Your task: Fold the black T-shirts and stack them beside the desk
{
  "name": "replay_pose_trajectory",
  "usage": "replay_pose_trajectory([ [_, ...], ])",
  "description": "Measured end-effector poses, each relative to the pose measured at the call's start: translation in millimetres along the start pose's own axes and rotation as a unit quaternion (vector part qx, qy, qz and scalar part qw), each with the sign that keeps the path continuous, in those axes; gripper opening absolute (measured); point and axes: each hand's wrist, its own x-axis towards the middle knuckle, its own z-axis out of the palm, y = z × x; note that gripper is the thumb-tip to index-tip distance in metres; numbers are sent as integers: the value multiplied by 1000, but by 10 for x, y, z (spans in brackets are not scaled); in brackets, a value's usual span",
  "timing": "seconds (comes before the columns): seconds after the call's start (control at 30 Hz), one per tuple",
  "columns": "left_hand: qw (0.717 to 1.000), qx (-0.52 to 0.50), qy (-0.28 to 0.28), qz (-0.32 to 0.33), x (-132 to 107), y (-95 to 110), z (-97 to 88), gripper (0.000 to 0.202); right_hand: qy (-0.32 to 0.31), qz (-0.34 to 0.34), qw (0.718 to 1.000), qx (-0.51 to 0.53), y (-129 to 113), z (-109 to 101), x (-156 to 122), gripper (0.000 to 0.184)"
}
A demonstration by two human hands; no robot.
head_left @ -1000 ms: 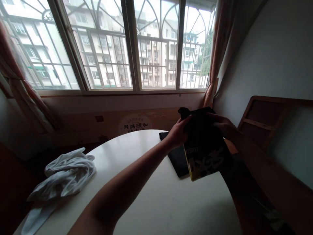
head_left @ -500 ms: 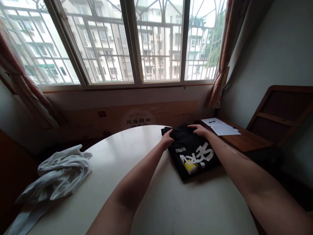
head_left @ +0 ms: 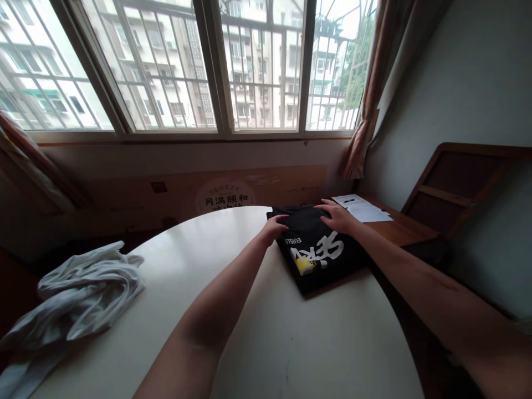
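A folded black T-shirt (head_left: 316, 230) lies on the right part of a round white table (head_left: 249, 343), with white lettering and a yellow patch on its upper face. At its far left edge rests my left hand (head_left: 274, 228), thumb and forefinger apart on the cloth, the other fingers partly hidden. My right hand (head_left: 339, 218) lies over the far right part of the shirt, its fingers spread on the fabric. Across the table to the left is a crumpled light grey cloth (head_left: 89, 293), hanging over the edge.
Beyond the table at right, a wooden chair (head_left: 409, 230) bears white papers (head_left: 366, 209) with a dark pen. A long printed box (head_left: 266, 185) stands against the wall under the barred windows. Curtains (head_left: 361, 138) hang at the sides.
My right hand has spread its fingers and lies flatter on the shirt. The left hand stays at the shirt's left edge. The whole view has shifted slightly.
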Motion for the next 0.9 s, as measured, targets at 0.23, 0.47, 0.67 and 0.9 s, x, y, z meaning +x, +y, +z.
replay_pose_trajectory([
  [0.23,984,-94,-135,-65,-673,-68,60,48,-116,-137,983,26,-155,-202,-952,46],
  [0.47,963,-149,-186,-126,-1207,-109,387,48,-112,-153,981,-24,24,-178,-1167,60],
  [0.67,969,-127,-177,-115,-1305,-199,430,47,-103,-162,980,-54,-97,-228,-1213,38],
  [0.9,966,-18,-242,-93,-1363,-285,335,63,-157,-113,977,-87,-190,-387,-1257,36],
])
